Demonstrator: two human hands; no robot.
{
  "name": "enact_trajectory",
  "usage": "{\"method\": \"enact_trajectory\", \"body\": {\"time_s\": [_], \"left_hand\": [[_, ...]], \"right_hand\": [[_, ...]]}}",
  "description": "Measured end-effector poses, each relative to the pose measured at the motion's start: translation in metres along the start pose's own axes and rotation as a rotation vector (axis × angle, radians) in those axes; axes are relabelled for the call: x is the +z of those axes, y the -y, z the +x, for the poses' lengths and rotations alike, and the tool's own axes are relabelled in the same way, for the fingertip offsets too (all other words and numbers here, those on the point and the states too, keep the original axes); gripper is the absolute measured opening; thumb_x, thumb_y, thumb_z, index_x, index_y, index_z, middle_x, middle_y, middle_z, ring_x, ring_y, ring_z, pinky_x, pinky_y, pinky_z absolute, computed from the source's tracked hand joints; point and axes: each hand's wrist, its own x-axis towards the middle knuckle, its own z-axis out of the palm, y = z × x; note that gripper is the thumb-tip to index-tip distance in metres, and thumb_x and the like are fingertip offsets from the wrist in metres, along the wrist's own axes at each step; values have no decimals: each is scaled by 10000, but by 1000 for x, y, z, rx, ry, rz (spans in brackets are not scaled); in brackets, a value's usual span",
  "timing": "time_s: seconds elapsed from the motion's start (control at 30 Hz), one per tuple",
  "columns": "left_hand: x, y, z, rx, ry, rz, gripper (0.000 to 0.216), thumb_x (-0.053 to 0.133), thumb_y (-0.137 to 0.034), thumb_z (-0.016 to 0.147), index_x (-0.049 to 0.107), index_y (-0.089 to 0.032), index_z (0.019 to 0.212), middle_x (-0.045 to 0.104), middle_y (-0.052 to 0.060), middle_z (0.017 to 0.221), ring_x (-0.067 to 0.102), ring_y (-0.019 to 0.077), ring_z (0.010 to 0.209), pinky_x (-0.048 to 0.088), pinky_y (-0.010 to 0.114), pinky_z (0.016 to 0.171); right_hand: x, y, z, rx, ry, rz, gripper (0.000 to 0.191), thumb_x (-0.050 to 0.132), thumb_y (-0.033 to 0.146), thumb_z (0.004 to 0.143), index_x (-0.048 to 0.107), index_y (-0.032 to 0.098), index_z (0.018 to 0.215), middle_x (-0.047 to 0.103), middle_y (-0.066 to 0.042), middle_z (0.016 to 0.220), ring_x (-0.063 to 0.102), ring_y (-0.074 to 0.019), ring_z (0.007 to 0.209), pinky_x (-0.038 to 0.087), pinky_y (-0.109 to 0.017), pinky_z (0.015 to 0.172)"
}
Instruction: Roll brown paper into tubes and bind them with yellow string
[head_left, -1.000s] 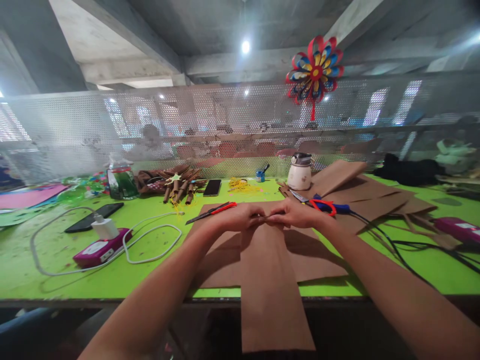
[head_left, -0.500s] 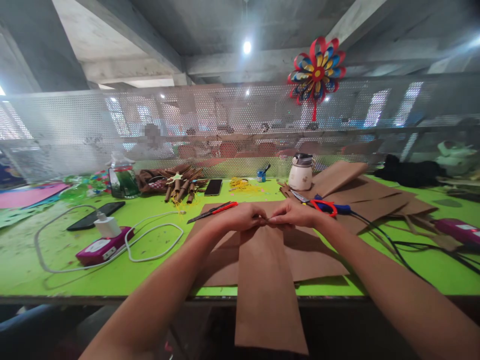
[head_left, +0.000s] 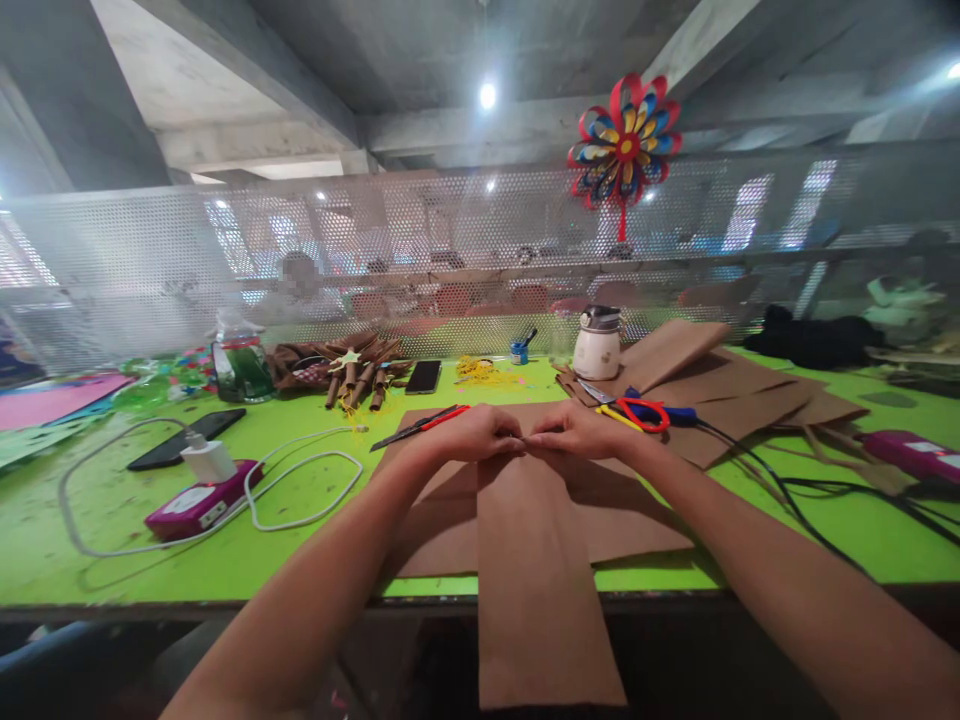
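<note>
A long strip of brown paper (head_left: 536, 560) hangs down over the table's front edge. At its far end, my left hand (head_left: 487, 433) and my right hand (head_left: 574, 430) pinch the paper's edge, fingertips almost touching each other. Both hands are closed on it. Under the strip lie larger brown paper sheets (head_left: 442, 535). Just beyond my left wrist rests a utility knife (head_left: 421, 426) with a red and black handle. To the right of my right hand are scissors (head_left: 641, 412) with red and yellow handles, beside a blue-handled tool (head_left: 679, 416) with a black cord.
More brown paper (head_left: 739, 390) is stacked at the right, by a white bottle (head_left: 598, 345). Rolled paper tubes (head_left: 360, 385) and a phone (head_left: 424, 377) lie at the back. A purple power strip (head_left: 202, 503) with a white cable stands left; another purple one (head_left: 911, 452) is far right.
Both hands keep their pinch on the strip's far edge, the fingertips shifting slightly along it. The whole view has shifted a little.
</note>
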Motion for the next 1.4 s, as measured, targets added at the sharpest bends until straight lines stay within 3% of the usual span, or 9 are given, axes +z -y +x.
{"method": "enact_trajectory", "body": {"time_s": [0.13,0.3,0.53,0.73,0.9,1.03,1.17,1.27,1.4], "left_hand": [[-5,6,-3,-64,132,-122,266,496,-356,835,643,-139,790,574,-6,603,478,88,516,333,203,505],[-6,13,-3,-64,114,-129,244,540,-353,812,662,-143,795,579,-14,590,466,72,498,317,191,490],[-8,19,-4,-40,166,-294,311,548,-426,817,645,-131,796,576,-13,534,508,77,437,340,185,467],[-10,25,-5,-62,198,-397,355,563,-464,806,613,-121,728,573,-11,506,503,78,413,342,183,435],[-16,28,-9,-21,251,-457,290,568,-403,823,601,-128,737,609,-5,555,548,78,490,382,171,485],[-19,30,-11,-43,313,-504,284,587,-387,811,565,-136,679,621,6,560,585,99,516,432,189,518],[-17,36,-10,-101,304,-496,251,594,-366,794,576,-140,687,630,17,555,587,114,499,438,209,508],[-13,42,-8,-137,305,-461,170,592,-294,779,610,-140,707,628,9,580,593,118,544,429,210,536],[-6,38,-3,-58,183,-261,148,611,-217,736,689,-161,849,658,-3,705,565,104,646,381,185,582]], "right_hand": [[-4,4,-3,46,21,-27,436,482,501,828,692,127,753,489,16,577,380,-91,541,273,-218,490],[-6,1,-2,55,34,27,374,517,461,821,698,135,801,529,9,616,413,-92,561,291,-215,505],[-9,-1,-3,-8,141,169,435,464,506,852,591,132,670,476,30,522,392,-72,488,291,-207,481],[-8,-4,-3,60,94,159,423,505,522,824,644,124,793,496,31,509,415,-70,460,303,-197,464],[-11,-9,-4,75,212,297,378,527,469,822,639,120,914,558,10,601,484,-79,499,383,-205,511],[-14,-6,-6,78,212,216,344,509,440,840,648,128,877,521,30,538,427,-70,474,327,-199,492],[-13,-2,-6,59,214,146,349,477,430,857,656,131,884,494,41,502,386,-73,470,277,-204,481],[-10,-2,-5,26,236,123,348,458,415,862,634,129,774,473,43,507,374,-72,477,271,-208,486],[-5,3,-4,28,221,98,321,463,369,846,619,132,696,464,39,512,377,-73,479,274,-208,480]]}}
